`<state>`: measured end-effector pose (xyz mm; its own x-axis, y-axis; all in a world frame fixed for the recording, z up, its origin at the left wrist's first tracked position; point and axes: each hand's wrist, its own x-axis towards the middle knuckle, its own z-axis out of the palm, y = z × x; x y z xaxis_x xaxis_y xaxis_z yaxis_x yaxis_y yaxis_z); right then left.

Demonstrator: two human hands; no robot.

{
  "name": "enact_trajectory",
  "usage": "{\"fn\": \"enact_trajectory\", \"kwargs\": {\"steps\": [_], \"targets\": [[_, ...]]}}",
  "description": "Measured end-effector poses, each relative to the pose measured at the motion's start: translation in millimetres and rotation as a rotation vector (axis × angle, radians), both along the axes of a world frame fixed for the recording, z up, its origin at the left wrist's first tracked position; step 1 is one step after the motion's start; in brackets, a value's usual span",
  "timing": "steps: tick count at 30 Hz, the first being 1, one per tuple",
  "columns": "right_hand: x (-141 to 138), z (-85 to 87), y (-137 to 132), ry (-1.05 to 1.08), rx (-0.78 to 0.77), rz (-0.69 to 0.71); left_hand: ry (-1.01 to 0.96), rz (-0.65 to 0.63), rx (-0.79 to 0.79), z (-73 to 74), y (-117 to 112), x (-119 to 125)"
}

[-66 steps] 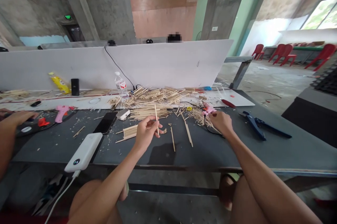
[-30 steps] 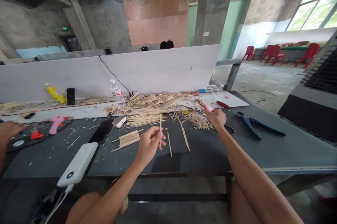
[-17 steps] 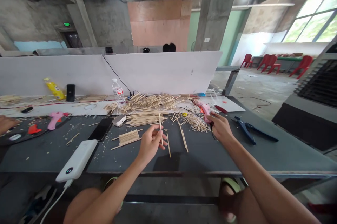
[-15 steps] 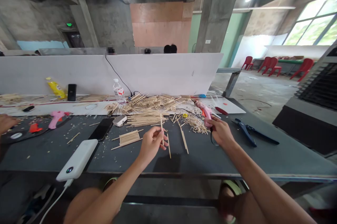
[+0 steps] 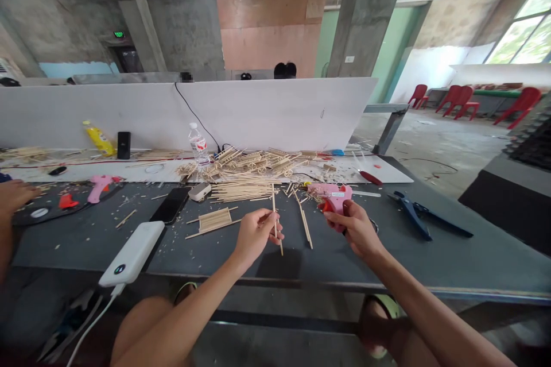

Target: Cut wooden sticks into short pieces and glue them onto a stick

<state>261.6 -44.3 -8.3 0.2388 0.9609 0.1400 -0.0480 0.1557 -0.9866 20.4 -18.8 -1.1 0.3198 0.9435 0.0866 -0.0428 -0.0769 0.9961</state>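
Left hand (image 5: 257, 235) is pinching a light, brittle-looking wooden stick (image 5: 273, 200) low down between closed fingers (image 5: 267, 222). Right hand (image 5: 355, 230) is gripping a pink glue gun (image 5: 334, 193).

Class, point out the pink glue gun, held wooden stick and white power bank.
Pink glue gun (image 5: 334, 193): head view, its body.
Held wooden stick (image 5: 273, 201): head view, its upper end.
White power bank (image 5: 131, 253): head view, its top face.

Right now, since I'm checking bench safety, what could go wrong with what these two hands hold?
If the pink glue gun in the right hand is hot, a slip could burn the left hand, which pinches a thin wooden stick close by. Glue could also drip onto the loose wooden sticks just beyond.
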Motion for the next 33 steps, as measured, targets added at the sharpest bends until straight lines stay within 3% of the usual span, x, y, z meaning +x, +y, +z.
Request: {"fn": "enact_trajectory", "kwargs": {"steps": [3,6,13,18,25,33], "targets": [[-6,-2.5,-3,-0.003,-0.014,-0.020,-0.004,-0.011,-0.022,-1.5,-1,2],[-13,-3.1,-9,-0.092,-0.003,0.059,-0.011,-0.018,-0.029,-2.1,-2,4],[-18,-9.6,-15,-0.287,0.173,0.079,-0.008,-0.036,-0.017,-1.9,-2,8],[-18,-11.4,-13,-0.378,0.212,0.067,-0.015,-0.057,-0.004,-2.5,-4,10],[-26,-7.1,-15,-0.398,0.240,0.080,-0.008,-0.093,0.010,-2.0,-8,10],[-25,-16.2,-11,-0.381,0.238,0.055,0.000,-0.127,0.018,0.0,-8,10]]}}
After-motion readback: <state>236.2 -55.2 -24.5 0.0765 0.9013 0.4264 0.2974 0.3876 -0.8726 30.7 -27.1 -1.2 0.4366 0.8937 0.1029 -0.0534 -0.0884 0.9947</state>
